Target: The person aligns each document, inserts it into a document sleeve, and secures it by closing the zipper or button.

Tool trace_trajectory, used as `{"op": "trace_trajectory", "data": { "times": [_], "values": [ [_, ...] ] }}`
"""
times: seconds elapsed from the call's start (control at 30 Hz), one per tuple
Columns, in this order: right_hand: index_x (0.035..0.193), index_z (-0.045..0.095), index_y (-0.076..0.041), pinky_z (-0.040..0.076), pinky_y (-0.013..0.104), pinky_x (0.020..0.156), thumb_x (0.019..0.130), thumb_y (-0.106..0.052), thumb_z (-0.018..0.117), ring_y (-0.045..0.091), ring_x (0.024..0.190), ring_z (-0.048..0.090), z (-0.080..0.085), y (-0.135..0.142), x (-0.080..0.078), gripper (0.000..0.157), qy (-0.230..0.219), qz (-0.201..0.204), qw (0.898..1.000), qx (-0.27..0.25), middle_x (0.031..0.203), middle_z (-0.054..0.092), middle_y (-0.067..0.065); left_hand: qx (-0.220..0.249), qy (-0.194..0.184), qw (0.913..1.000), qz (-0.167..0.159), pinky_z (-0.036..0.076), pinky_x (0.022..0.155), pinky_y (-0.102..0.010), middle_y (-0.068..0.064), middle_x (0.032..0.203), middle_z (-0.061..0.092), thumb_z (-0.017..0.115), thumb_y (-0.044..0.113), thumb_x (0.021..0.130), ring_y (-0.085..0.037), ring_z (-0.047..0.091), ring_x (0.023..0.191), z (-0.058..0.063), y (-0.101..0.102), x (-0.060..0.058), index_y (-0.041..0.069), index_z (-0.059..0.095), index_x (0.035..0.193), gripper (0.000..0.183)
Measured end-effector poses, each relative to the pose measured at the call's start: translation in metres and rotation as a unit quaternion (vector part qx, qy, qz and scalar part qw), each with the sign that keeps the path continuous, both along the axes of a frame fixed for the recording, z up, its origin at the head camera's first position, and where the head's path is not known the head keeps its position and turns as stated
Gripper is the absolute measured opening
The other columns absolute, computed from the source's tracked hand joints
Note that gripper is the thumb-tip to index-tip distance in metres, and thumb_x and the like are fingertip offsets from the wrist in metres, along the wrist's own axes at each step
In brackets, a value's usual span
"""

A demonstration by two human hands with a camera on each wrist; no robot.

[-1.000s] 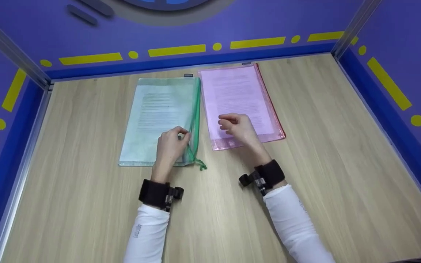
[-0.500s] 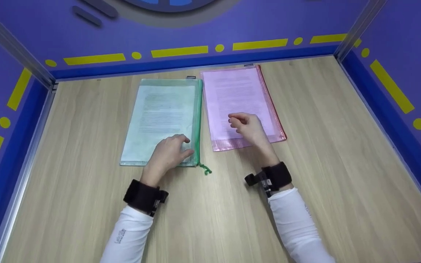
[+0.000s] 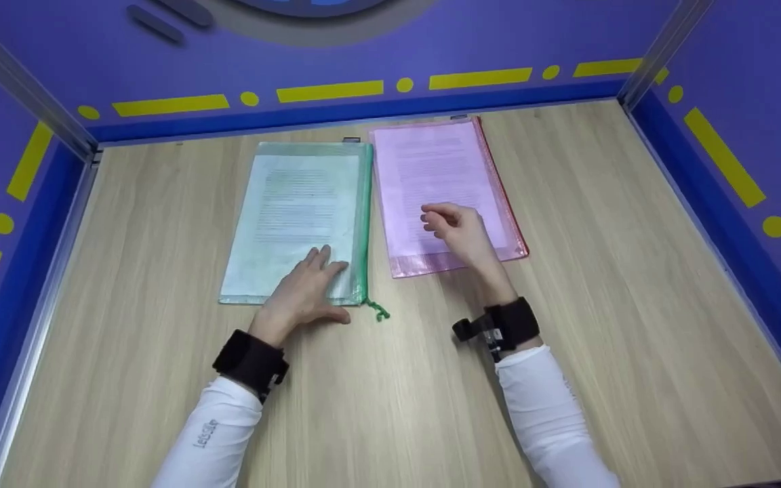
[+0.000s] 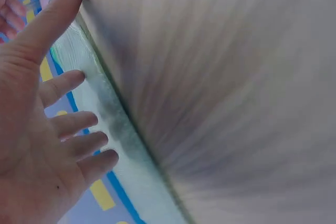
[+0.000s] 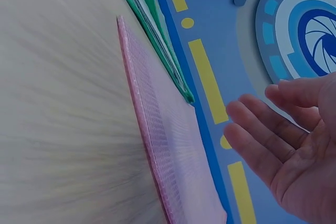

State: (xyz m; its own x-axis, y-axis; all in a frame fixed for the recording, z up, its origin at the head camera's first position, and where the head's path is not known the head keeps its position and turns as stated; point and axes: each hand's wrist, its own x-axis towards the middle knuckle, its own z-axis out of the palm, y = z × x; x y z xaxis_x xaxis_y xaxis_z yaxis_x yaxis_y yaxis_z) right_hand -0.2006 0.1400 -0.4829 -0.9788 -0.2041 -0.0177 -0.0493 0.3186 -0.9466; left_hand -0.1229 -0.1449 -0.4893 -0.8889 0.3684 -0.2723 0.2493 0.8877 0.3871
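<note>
A green mesh zipper pouch with a printed sheet inside lies flat on the left, its green zipper along the right side. A green cord pull trails from its lower right corner. My left hand spreads its fingers over the pouch's lower right part, thumb past the bottom edge. In the left wrist view the fingers are apart and hold nothing. To the right lies a pink mesh zipper pouch, also with a printed page in it. Over its lower half hovers my right hand, fingers loosely bent and holding nothing.
Both pouches lie on a wood-grain table. A purple-blue panel with yellow marks rises behind it, and similar panels stand at both sides. Small dark tags show at the pouches' top edges.
My left hand has let go of the green pouch's zipper area, moved down and left, and spread its fingers. The zipper edge now lies straighter. My right hand shifted slightly right.
</note>
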Motion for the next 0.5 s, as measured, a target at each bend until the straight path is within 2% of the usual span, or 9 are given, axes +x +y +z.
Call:
{"op": "trace_trajectory", "data": {
  "times": [0.13,0.33,0.43,0.5],
  "values": [
    [0.124,0.066,0.003,0.058,0.021,0.079,0.1,-0.014,0.058,0.036,0.103,0.071,-0.0006,0.0006,0.0,0.031,-0.001,-0.003,1.0,-0.011,0.116,0.071,0.024,0.0,0.008,0.9999,0.008,0.036,0.115,-0.057,-0.028,0.157,0.032,0.087,0.043,0.07,-0.047,0.03,0.147,-0.0012,0.0002,-0.004,0.009,0.053,0.142,0.086],
    [0.127,0.063,0.005,0.059,0.042,0.09,0.1,-0.015,0.057,0.038,0.106,0.07,-0.0003,0.0009,0.0011,0.034,-0.005,0.008,1.0,-0.012,0.118,0.07,0.026,-0.032,0.035,0.9984,-0.031,0.043,0.111,-0.053,-0.024,0.15,0.047,0.081,0.039,0.079,-0.045,0.044,0.139,0.0015,0.0043,-0.0042,0.006,0.062,0.132,0.065],
    [0.126,0.065,0.004,0.06,0.04,0.087,0.1,-0.015,0.057,0.038,0.103,0.071,0.0004,0.0011,0.0016,0.032,0.0,0.007,1.0,-0.012,0.116,0.071,0.026,-0.049,0.059,0.9953,-0.06,0.05,0.104,-0.05,-0.023,0.143,0.055,0.079,0.037,0.081,-0.042,0.054,0.131,0.0009,0.0061,-0.0037,0.004,0.067,0.127,0.058],
    [0.124,0.066,0.003,0.06,0.035,0.084,0.099,-0.015,0.058,0.036,0.101,0.072,0.0,0.0009,0.0018,0.031,0.005,0.005,1.0,-0.014,0.114,0.072,0.024,-0.057,0.081,0.9921,-0.078,0.054,0.097,-0.05,-0.022,0.136,0.061,0.077,0.036,0.084,-0.04,0.061,0.122,0.0,0.0064,-0.0034,0.005,0.07,0.122,0.05]
  ]
}}
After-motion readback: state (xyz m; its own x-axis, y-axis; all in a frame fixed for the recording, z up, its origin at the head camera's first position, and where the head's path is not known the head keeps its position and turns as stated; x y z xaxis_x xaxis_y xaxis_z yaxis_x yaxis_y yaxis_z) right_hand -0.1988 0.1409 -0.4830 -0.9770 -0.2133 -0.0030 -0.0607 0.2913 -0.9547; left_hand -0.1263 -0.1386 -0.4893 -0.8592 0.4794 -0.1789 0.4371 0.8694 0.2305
